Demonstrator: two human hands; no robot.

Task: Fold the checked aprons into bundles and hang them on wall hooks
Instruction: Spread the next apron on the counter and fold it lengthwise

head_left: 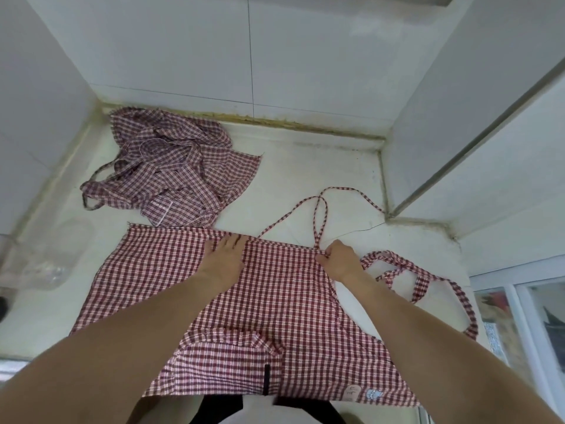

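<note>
Both hands: left point(224, 250) presses apron point(275, 301), right point(337, 258) pinches its edge.

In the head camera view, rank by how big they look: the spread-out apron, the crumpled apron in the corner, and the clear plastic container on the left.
1. Spread-out apron, clearly largest, though nearest the camera.
2. Crumpled apron.
3. Clear plastic container, partly cut off, so uncertain.

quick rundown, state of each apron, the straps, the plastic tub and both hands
near apron: spread flat on the counter, not yet folded
far apron: crumpled heap near the wall
thin tie straps: loose, looped on the counter
wide strap: loose at the right
clear plastic tub: at the left, contents unclear
left hand: flat, pressing the near apron
right hand: pinching its edge
</note>
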